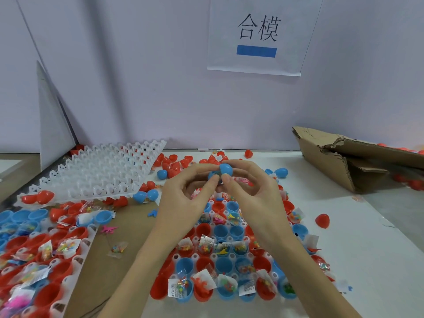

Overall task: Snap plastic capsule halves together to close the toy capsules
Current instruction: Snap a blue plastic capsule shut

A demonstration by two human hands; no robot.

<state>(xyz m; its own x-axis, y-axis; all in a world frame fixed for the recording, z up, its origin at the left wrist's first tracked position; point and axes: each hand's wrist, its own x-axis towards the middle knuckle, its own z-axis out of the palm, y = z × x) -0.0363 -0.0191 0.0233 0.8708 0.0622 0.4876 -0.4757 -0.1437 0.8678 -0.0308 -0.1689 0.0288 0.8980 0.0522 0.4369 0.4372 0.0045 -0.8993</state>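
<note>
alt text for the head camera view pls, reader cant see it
Both hands, left hand and right hand, pinch a blue capsule together above a tray of open red and blue halves holding toy packets. An empty white tray lies left.

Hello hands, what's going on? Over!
Both hands, left and right, pinch one blue capsule. Halves meeting, seam hidden. Nothing in the way.
</note>
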